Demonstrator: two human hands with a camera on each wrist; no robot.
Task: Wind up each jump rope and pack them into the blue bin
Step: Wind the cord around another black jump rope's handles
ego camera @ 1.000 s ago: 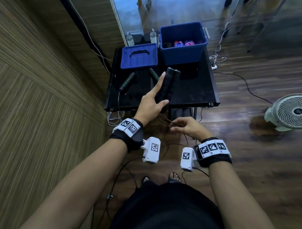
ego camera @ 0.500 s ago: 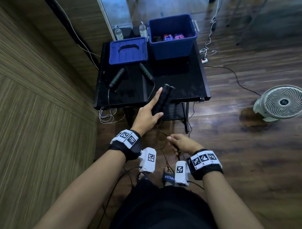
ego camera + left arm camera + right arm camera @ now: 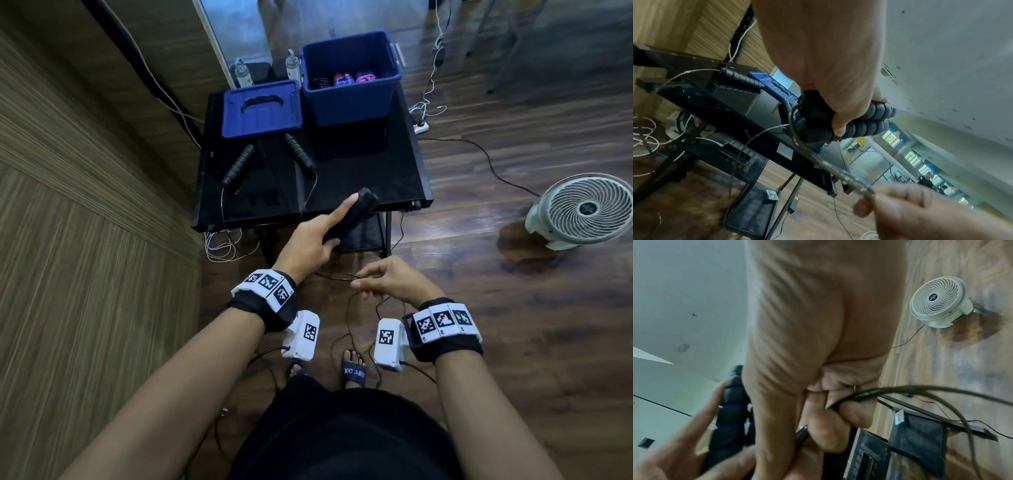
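My left hand (image 3: 318,236) grips the two black handles (image 3: 356,212) of one jump rope side by side, blue rings showing (image 3: 863,128), index finger stretched along them, just above the table's near edge. Its thin dark cord (image 3: 818,159) runs down to my right hand (image 3: 387,281), which pinches it (image 3: 869,393) between thumb and fingers; the slack hangs in loops toward the floor. A second rope with green-ringed handles (image 3: 238,168) lies on the black table (image 3: 376,178), unwound. The blue bin (image 3: 352,99) stands at the back right, with wound ropes inside.
The bin's blue lid (image 3: 262,109) lies flat to the left of the bin. A white fan (image 3: 582,209) sits on the wood floor at right. White cables trail under the table's left side, near the wood-panelled wall. Two bottles stand behind the lid.
My left hand has drawn the paired handles back from over the table's middle to its near edge. My right hand has dropped lower and closer to me along the cord.
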